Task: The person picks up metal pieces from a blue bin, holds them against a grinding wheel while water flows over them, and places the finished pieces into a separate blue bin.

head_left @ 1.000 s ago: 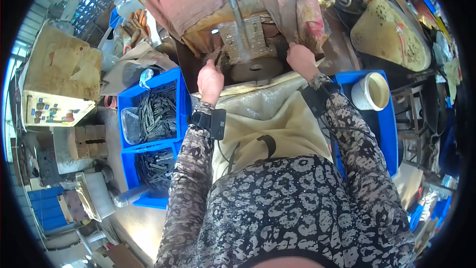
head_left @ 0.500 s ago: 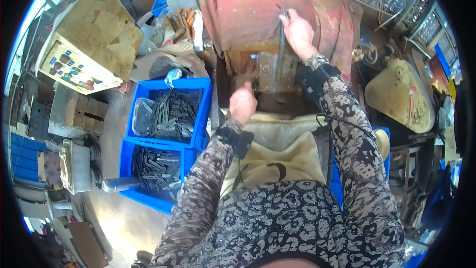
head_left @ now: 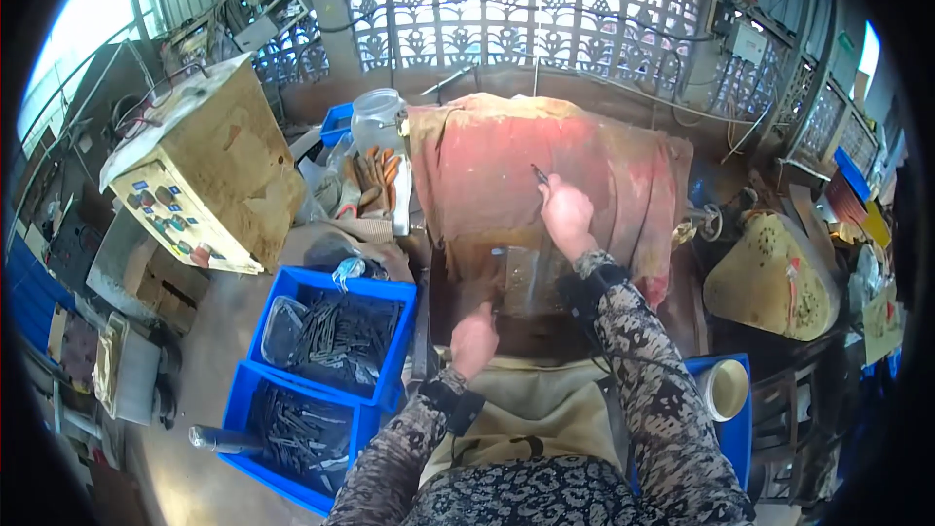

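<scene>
My right hand (head_left: 567, 219) is raised in front of a red, stained cloth (head_left: 487, 156) draped over a machine. Its fingers are closed on a small dark strip (head_left: 539, 174), whose tip sticks out past the thumb. Lower and to the left, my left hand (head_left: 474, 343) is closed beside the opening under the cloth; what it holds, if anything, is too small to make out. Between the hands, a wet-looking clear panel (head_left: 521, 282) hangs below the cloth's edge. A pale apron (head_left: 526, 399) spreads over my lap.
Two blue bins (head_left: 394, 356) of dark strips stand at my left. Behind them are gloves (head_left: 372, 180), a clear jar (head_left: 377, 117) and a control box (head_left: 214, 161) with knobs. To the right are a beige triangular cover (head_left: 769, 278) and a white tub (head_left: 726, 392).
The view has tilted up, so the scene sits lower and the lattice wall shows more. My right hand still grips the dark strip before the cloth; my left hand stays closed.
</scene>
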`<action>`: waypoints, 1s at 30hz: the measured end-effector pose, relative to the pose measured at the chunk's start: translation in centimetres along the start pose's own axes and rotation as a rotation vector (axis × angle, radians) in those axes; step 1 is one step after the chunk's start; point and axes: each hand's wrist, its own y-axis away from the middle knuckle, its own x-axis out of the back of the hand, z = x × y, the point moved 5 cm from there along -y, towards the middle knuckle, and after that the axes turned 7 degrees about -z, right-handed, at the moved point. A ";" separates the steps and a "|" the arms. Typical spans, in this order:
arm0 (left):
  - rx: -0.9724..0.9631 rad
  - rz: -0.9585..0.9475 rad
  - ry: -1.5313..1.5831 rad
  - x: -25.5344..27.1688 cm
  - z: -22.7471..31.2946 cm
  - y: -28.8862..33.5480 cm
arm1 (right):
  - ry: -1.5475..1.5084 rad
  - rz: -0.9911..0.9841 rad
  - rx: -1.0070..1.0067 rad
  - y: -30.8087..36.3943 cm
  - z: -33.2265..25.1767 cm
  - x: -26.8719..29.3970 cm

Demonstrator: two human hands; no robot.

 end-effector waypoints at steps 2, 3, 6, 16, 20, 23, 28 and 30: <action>0.029 -0.027 0.047 -0.1 -0.1 -0.3 | -0.006 0.004 -0.012 -0.1 0.1 0.0; 0.024 -0.023 0.044 0.0 0.0 -0.3 | -0.014 -0.003 -0.022 -0.2 0.0 0.1; 0.038 -0.053 0.026 0.0 0.0 -0.4 | -0.028 -0.031 -0.031 -0.4 -0.2 0.6; -0.213 -0.070 0.156 0.7 0.6 1.1 | -0.137 -0.152 -0.084 0.4 0.3 0.0; -0.239 0.058 0.185 -0.7 -0.4 -0.3 | -0.205 -0.142 -0.109 2.2 1.8 1.9; -0.226 0.253 0.314 1.1 -1.4 -0.8 | -0.446 -0.135 0.013 7.2 0.6 5.1; -0.129 0.184 0.138 0.9 -2.8 -2.5 | -0.565 -0.071 0.171 19.4 0.3 6.5; -0.144 0.143 0.081 0.4 -2.3 -2.9 | -0.551 -0.089 0.223 23.8 0.8 6.3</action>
